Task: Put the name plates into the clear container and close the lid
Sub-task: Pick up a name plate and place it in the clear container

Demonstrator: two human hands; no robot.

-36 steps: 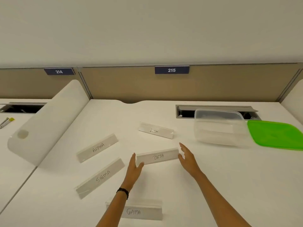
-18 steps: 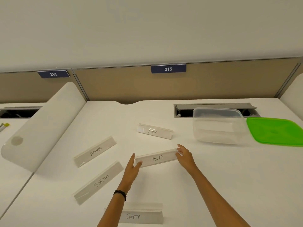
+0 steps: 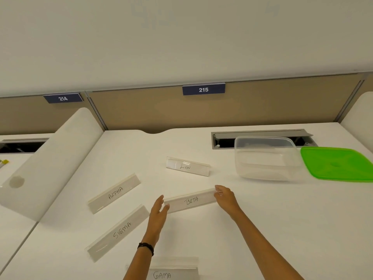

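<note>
Several clear name plates lie on the white desk. The BETA plate [image 3: 190, 201] is in the middle, and both hands are at its ends. My right hand [image 3: 226, 198] grips its right end with closed fingers. My left hand [image 3: 158, 212] touches its left end with flat, extended fingers. The LION plate [image 3: 187, 166] stands behind it. The ALPHA plate [image 3: 115, 192] and SIGMA plate [image 3: 119, 231] lie to the left. The GAMA plate [image 3: 171, 269] sits near me, partly behind my left forearm. The clear container [image 3: 266, 158] stands open and empty at the right, with its green lid [image 3: 339, 163] beside it.
A curved white divider [image 3: 50, 158] borders the desk on the left. An open grey cable tray [image 3: 224, 138] runs behind the container. A tan partition with signs 214 and 215 closes the back.
My right hand has closed onto the right end of the BETA plate. My left hand has come to touch its left end. The view has shifted a little.
</note>
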